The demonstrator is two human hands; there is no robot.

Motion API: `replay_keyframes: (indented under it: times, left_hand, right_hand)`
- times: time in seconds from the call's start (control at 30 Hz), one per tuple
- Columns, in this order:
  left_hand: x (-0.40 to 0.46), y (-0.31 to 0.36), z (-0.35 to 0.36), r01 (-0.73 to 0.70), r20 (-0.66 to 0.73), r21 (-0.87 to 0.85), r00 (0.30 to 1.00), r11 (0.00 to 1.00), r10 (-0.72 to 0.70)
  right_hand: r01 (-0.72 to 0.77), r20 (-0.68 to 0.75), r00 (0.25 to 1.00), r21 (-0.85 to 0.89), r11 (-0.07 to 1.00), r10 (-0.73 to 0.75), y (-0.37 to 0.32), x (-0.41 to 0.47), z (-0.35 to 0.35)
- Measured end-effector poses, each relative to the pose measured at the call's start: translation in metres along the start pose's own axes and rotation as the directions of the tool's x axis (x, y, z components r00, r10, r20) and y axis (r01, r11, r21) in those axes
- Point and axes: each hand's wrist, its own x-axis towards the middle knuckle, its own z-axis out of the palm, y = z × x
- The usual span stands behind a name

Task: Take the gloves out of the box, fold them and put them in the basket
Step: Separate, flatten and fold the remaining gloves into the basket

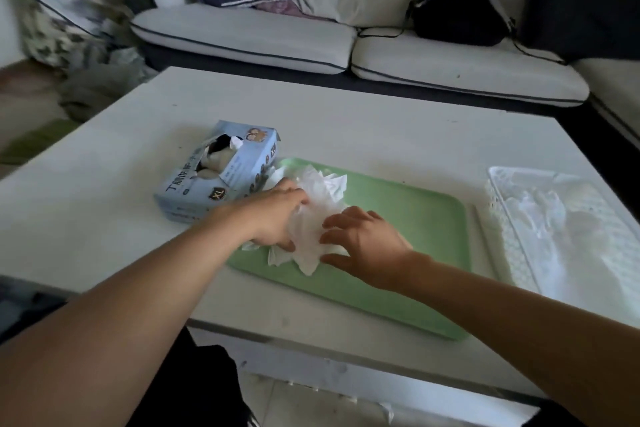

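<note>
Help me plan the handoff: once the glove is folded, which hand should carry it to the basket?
Right hand, probably: the white mesh basket sits on its side, while the left hand lies nearer the pale blue glove box.

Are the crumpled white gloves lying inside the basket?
No, the gloves lie on the green tray, under both hands; the basket stands apart.
</note>
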Motion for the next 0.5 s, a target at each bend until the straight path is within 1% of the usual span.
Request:
replay_keyframes:
  times: [0.07,0.13,0.17,0.2,0.23,0.27,0.3,0.37,0.43,0.5]
  left_hand:
    - [0.001,0.002,0.008,-0.003,-0.040,-0.029,0.999,1.000,0.001]
    - [0.002,0.004,0.014,-0.002,-0.077,-0.031,0.997,1.000,0.000]
    - [0.002,0.007,0.015,0.002,-0.096,-0.036,0.995,0.999,-0.005]
    - [0.001,0.007,0.015,0.016,-0.102,-0.037,0.995,0.999,-0.019]
    - [0.001,0.007,0.015,0.029,-0.109,-0.045,0.993,0.999,-0.034]
    - [0.001,0.008,0.015,0.044,-0.114,-0.039,0.992,0.998,-0.049]
    - [0.001,0.010,0.015,0.050,-0.123,-0.026,0.991,0.998,-0.053]
    - [0.002,0.013,0.016,0.055,-0.165,-0.006,0.985,0.998,-0.056]
    - [0.005,0.015,0.016,0.064,-0.207,0.000,0.976,0.998,-0.062]
    - [0.005,0.015,0.013,0.095,-0.181,-0.009,0.979,0.995,-0.095]
  right_hand:
    - [-0.070,-0.025,0.997,0.100,0.993,0.073,0.001,0.004,-0.008]
    - [-0.195,-0.024,0.978,0.252,0.948,0.207,0.003,0.011,-0.013]
    - [-0.256,0.006,0.963,0.343,0.904,0.270,0.005,0.015,-0.013]
    - [-0.299,0.043,0.951,0.395,0.869,0.307,0.006,0.018,-0.013]
    - [-0.328,0.085,0.943,0.398,0.857,0.321,0.008,0.020,-0.013]
    - [-0.344,0.129,0.939,0.399,0.850,0.320,0.010,0.021,-0.011]
    - [-0.346,0.134,0.938,0.400,0.849,0.319,0.010,0.021,-0.008]
    - [-0.345,0.095,0.936,0.446,0.826,0.340,0.010,0.018,-0.006]
    - [-0.345,0.024,0.922,0.506,0.790,0.387,0.014,0.018,-0.006]
    - [-0.346,-0.005,0.911,0.538,0.769,0.413,0.019,0.019,-0.020]
